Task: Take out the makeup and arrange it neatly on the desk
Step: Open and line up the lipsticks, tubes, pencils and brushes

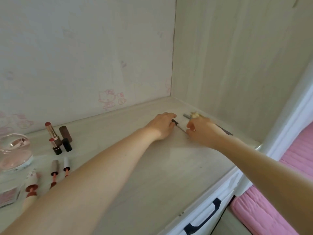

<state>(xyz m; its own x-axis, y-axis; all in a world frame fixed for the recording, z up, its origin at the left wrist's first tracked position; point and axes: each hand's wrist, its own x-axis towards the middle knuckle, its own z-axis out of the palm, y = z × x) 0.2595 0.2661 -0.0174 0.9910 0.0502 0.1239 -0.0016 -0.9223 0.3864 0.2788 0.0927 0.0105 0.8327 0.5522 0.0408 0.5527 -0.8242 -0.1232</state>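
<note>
Both forearms reach across the pale desk (pixel 169 167) toward its far right corner. The left hand (pixel 160 125) lies with curled fingers on the dark end of a slim white pen-like stick (pixel 179 125), and the right hand (pixel 202 131) pinches the stick's other end. Just beyond the right hand, several pencils (pixel 191 115) lie against the side wall. At the far left stand two open lipsticks (pixel 53 138) with their dark caps (pixel 65 133) beside them. Nearer lie two lip-gloss wands (pixel 54 170), a patterned tube (pixel 31 185), a pink compact (pixel 8 195) and a clear glass dome (pixel 14 150). A black drawer handle (pixel 203 216) shows below the desk edge, beside pink bedding (pixel 264 209).
</note>
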